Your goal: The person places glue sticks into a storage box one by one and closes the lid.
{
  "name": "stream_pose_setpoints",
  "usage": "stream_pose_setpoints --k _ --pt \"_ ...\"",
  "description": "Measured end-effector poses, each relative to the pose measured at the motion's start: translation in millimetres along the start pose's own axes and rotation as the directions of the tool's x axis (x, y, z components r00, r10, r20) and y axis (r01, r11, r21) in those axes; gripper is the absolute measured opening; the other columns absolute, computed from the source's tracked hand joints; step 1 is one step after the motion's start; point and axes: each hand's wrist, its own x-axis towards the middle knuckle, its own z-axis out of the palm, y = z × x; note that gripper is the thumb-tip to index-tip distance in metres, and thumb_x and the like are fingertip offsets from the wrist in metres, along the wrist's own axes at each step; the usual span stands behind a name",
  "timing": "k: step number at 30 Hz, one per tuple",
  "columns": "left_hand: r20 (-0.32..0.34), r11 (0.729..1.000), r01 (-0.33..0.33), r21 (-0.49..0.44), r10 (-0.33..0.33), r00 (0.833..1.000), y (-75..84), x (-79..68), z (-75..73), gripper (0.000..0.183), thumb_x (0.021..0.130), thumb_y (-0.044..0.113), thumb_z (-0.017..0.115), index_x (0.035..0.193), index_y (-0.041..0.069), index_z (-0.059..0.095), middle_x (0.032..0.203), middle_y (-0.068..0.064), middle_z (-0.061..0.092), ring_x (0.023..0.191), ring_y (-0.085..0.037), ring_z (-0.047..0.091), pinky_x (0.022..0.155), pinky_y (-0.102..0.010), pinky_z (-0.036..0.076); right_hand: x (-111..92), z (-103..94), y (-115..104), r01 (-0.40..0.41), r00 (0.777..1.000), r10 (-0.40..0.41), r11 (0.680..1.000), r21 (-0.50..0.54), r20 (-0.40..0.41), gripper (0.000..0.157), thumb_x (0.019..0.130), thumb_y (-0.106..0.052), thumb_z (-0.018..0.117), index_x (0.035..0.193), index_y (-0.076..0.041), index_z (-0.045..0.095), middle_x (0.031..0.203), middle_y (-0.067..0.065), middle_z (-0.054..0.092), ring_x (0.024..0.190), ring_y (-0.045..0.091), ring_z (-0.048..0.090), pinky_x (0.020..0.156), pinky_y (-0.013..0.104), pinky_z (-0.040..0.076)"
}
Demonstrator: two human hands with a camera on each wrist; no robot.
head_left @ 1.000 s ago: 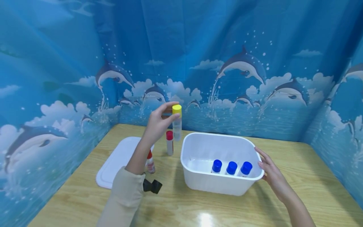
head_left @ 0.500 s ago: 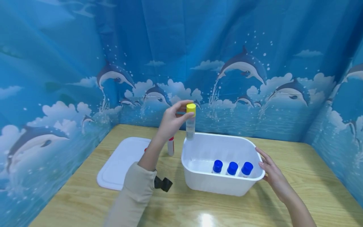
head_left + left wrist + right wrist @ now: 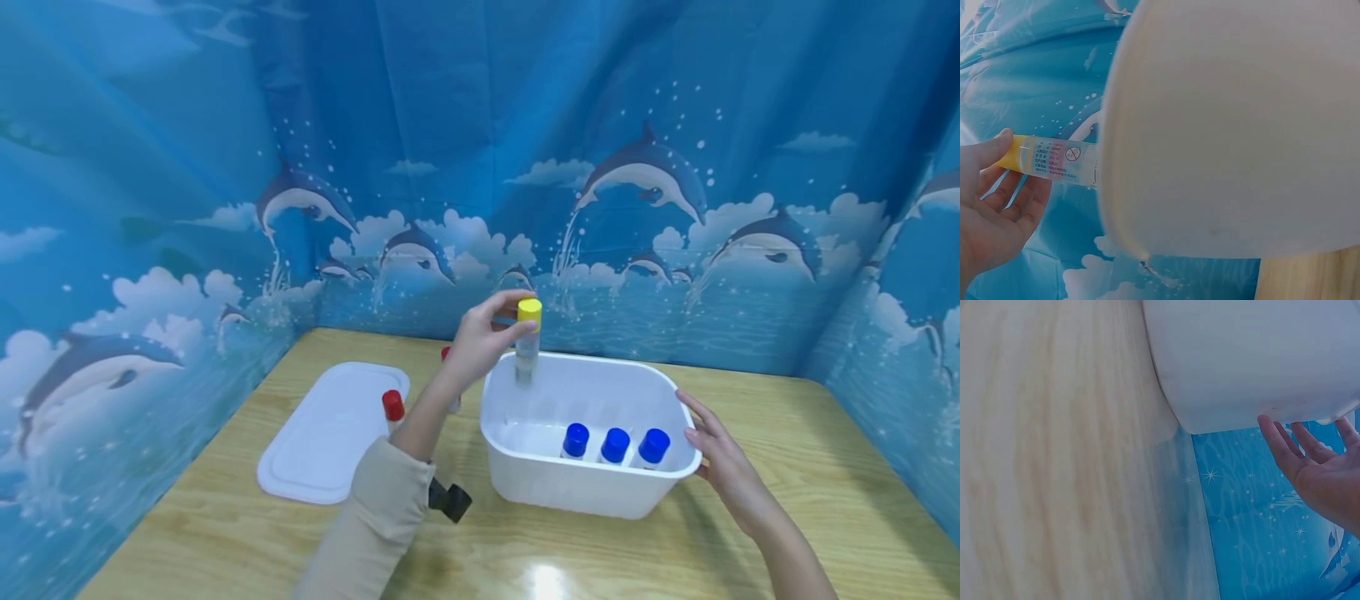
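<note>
Tube, yellow cap between left fingers

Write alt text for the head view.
The left hand holds a yellow-capped tube upright, its lower end inside a white bin with three blue-capped tubes; the right hand touches the bin. Two red-capped tubes stand left.

A blue curtain printed with leaping dolphins (and white clouds, too) hangs behind the wooden table.
</note>
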Motion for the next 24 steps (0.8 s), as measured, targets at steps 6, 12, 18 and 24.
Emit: stream_pose_setpoints --k 6,12,18,24 --pt "0.032 0.999 0.043 0.024 -0.043 0.999 -8.7 -2.4 12.6 0.037 0.087 0.019 0.065 0.121 0.012 0.057 0.113 -0.003 0.060 0.099 -0.014 0.056 0.080 -0.024 0.048 -1 0.3 0 0.007 1.000 -0.007 1.000 0.004 0.003 0.052 0.101 -0.032 0.031 0.148 -0.025 0.011 0.147 0.025 0.008 0.106 -0.003 0.038 0.092 0.059 0.031" --pt "0.084 0.996 0.085 0.034 -0.088 0.993 -17.5 -3.9 25.1 0.037 0.086 0.020 0.066 0.121 0.013 0.057 0.110 -0.003 0.060 0.097 -0.016 0.057 0.079 -0.023 0.048 -1 0.2 0 0.009 1.000 -0.009 1.000 0.005 0.004 0.052 0.101 -0.032 0.031 0.148 -0.026 0.011 0.148 0.024 0.008 0.108 -0.001 0.037 0.092 0.060 0.030" --pt "0.125 0.990 0.132 0.058 -0.138 0.983 -23.3 -4.3 38.1 0.035 0.084 0.016 0.068 0.118 0.014 0.058 0.107 0.000 0.062 0.094 -0.012 0.058 0.077 -0.020 0.049 -2 0.2 0 0.021 1.000 -0.021 1.000 -0.001 0.012 0.051 0.101 -0.031 0.031 0.148 -0.025 0.012 0.147 0.026 0.010 0.109 0.000 0.038 0.091 0.055 0.033" --pt "0.168 0.985 0.137 0.102 -0.153 0.974 -27.1 -3.1 48.6 0.034 0.084 0.014 0.068 0.117 0.015 0.059 0.106 0.003 0.061 0.092 -0.010 0.057 0.077 -0.020 0.048 -2 -0.2 0 0.026 1.000 -0.026 1.000 -0.006 0.012 0.051 0.101 -0.030 0.030 0.148 -0.025 0.012 0.146 0.026 0.011 0.108 -0.001 0.039 0.089 0.050 0.036"
